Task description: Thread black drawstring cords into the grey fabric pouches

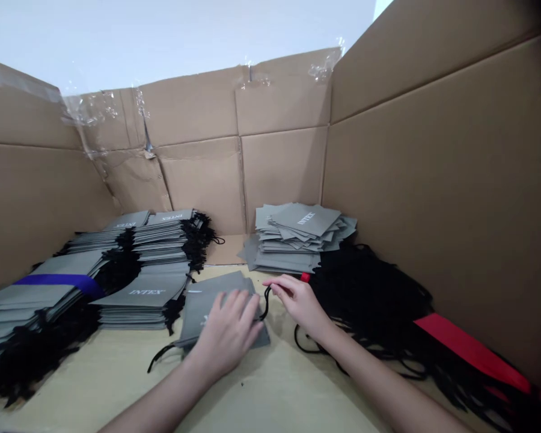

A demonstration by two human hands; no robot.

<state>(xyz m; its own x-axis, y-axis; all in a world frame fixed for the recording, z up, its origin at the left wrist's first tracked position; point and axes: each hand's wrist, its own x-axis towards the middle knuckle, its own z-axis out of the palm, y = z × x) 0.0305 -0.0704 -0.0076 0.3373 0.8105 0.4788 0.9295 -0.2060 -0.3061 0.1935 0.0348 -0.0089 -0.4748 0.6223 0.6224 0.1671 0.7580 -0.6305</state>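
Observation:
My left hand [228,329] lies palm down on a grey drawstring pouch [193,319], its fingers apart and pressing on the fabric. White lettering on the pouch is partly covered by that hand. At the pouch's right side, my right hand [300,304] pinches a black cord [267,304] between thumb and fingertips. The cord runs from the fingertips down to the pouch beside my left thumb. Another black cord end [160,355] sticks out at the pouch's lower left. Grey fabric also shows under the pouch on its right; whether it is a separate piece I cannot tell.
Stacks of corded grey pouches [139,294] stand at the left, one wrapped by a blue band [58,281]. A loose pile of grey pouches [293,231] sits at the back. Black cords [374,288] with a red band [471,349] lie right. Cardboard walls [284,162] enclose the table [252,403].

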